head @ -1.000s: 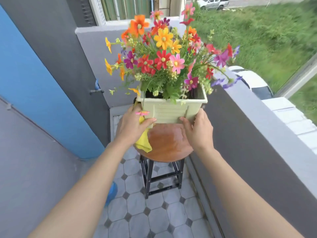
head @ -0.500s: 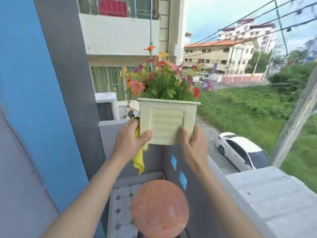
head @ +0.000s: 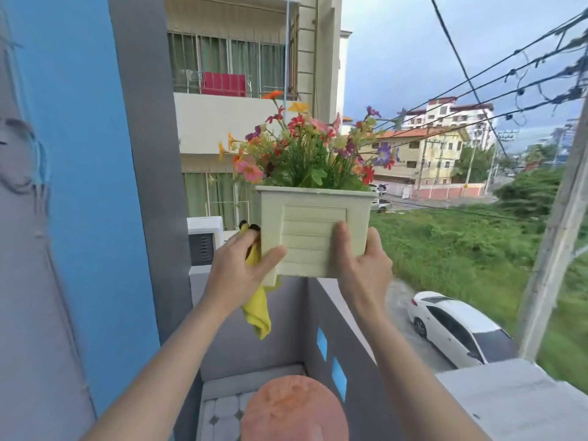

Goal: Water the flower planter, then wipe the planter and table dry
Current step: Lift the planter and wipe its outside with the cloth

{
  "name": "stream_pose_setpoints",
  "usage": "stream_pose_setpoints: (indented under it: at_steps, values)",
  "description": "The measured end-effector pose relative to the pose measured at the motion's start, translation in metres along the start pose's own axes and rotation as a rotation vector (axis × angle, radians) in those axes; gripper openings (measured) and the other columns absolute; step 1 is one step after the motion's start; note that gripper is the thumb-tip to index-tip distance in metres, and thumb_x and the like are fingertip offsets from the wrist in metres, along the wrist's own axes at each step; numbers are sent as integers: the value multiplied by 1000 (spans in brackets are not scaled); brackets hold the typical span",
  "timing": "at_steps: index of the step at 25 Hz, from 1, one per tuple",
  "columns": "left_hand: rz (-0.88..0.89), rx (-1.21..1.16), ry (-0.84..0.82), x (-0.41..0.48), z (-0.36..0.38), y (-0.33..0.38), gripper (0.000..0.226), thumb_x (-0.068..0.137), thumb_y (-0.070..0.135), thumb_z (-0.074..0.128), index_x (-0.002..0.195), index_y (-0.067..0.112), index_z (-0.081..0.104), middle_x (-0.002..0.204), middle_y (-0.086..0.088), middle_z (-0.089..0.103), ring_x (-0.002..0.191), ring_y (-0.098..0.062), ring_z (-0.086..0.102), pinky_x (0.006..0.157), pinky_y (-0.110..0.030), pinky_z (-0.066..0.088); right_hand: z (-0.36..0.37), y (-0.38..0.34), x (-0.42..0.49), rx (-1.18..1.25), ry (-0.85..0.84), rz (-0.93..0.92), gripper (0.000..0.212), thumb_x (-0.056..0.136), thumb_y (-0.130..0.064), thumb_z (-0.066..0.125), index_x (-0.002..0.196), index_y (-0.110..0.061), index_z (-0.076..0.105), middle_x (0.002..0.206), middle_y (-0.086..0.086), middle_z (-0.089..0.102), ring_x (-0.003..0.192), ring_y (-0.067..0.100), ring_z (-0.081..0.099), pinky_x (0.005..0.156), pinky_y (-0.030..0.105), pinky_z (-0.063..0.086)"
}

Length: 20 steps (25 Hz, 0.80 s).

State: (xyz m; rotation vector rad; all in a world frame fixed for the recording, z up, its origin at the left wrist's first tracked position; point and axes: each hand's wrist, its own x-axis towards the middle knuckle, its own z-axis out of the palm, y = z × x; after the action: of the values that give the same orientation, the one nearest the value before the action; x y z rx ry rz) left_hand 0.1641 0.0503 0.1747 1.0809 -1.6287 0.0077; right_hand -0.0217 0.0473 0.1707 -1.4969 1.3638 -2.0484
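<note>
Head view: left hand (head: pixel 241 268) grips planter (head: pixel 315 233) plus cloth (head: pixel 257 313), right hand (head: pixel 362 265) grips planter clear of surface (head: pixel 292 409); probably drying step, wipe underside next.

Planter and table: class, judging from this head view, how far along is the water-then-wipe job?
Done: watering cannot be confirmed; no water or can shows. In hand: the left hand and right hand hold the planter in the air above the round table, the left also pinning a yellow cloth to its side. Left: probably wiping the table top, then setting the planter on it.
</note>
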Motion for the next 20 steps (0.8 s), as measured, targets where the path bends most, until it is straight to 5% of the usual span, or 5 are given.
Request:
stream_pose_setpoints:
  at_steps: [3, 6, 9, 14, 20]
  values:
    - [-229, -142, 214, -4, -14, 11, 56, 84, 45, 63, 132, 23, 43, 110, 10, 54, 102, -13, 56, 81, -21, 41, -5, -2, -4, 40, 32, -16, 45, 82, -60, 54, 76, -16, 50, 65, -4, 60, 59, 3, 52, 55, 17, 38]
    - [-264, -202, 479, -3, -25, 31, 64, 84, 26, 69, 135, 16, 33, 95, 13, 58, 81, 11, 56, 70, -8, 38, -9, -5, -6, 34, 50, -53, 50, 79, -65, 53, 75, -15, 49, 64, 0, 59, 58, 8, 50, 56, 20, 37]
    - [-66, -105, 449, -1, -16, 53, 38, 87, 23, 64, 122, 15, 52, 99, 5, 61, 86, -1, 56, 72, -4, 37, -9, -11, -8, 22, 73, -75, 57, 76, -69, 49, 72, -13, 45, 65, 12, 56, 57, 19, 45, 57, 30, 39]
    - [175, 323, 358, -5, 15, 46, 50, 91, 43, 42, 140, 34, 35, 141, -5, 32, 136, -40, 24, 99, -59, 33, -9, -28, -9, 56, 75, -121, 51, 78, -67, 54, 72, -16, 46, 65, 6, 60, 56, 17, 47, 57, 32, 42]
    - [452, 669, 307, -42, 38, 38, 49, 92, -7, 31, 135, 9, 49, 133, -18, 54, 104, -39, 51, 89, -43, 47, -15, -43, 1, 85, 102, -182, 39, 84, -49, 64, 68, -20, 44, 58, -13, 55, 49, 2, 45, 48, 13, 33]
